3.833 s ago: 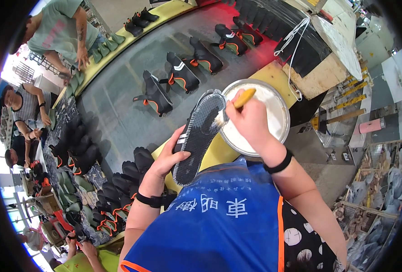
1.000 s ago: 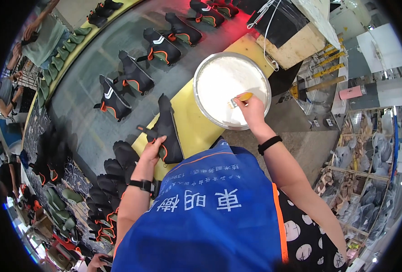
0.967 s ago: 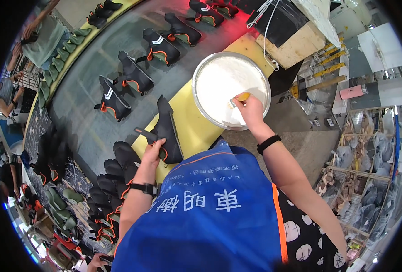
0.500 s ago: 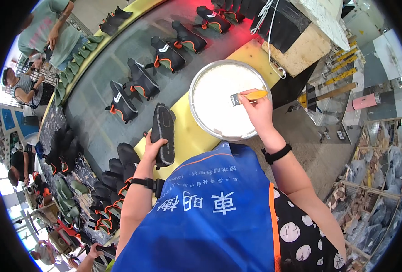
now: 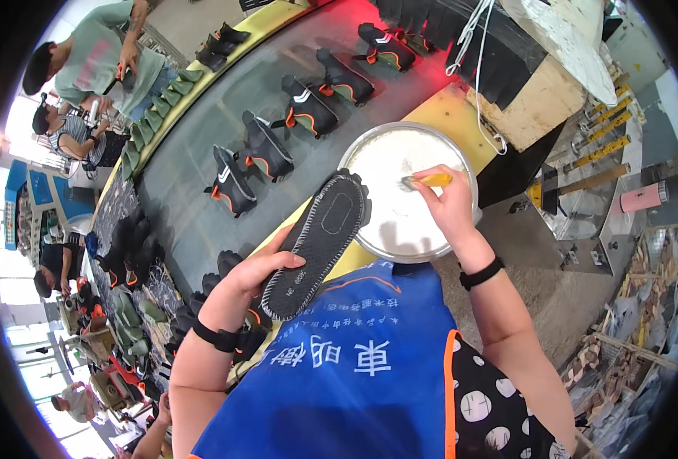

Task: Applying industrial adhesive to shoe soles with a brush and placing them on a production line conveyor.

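In my left hand (image 5: 256,269) is a black shoe upper (image 5: 320,245), bottom side up, with white stitching round its edge. My fingers wrap its heel-side half, thumb on the flat bottom. Its far end reaches the near-left rim of a round metal bowl (image 5: 473,237); touching or apart, I cannot tell. White paste or liquid (image 5: 392,157) fills the bowl. Over it, my right hand (image 5: 452,205) pinches a brush (image 5: 437,180) with a yellow handle. The bristle end points left at the white surface; whether it dips in is unclear.
Several black shoe uppers (image 5: 266,147) with orange trim stand in a row on the grey conveyor belt (image 5: 193,126). More uppers (image 5: 128,249) lie at the left. Red light glows at the far end. A white cable (image 5: 478,84) hangs behind the bowl. Two people (image 5: 109,69) stand across the belt.
My left hand has lifted the shoe upper closer and tilted it toward the bowl. The brush has shifted slightly within the bowl. The whole view has also shifted.
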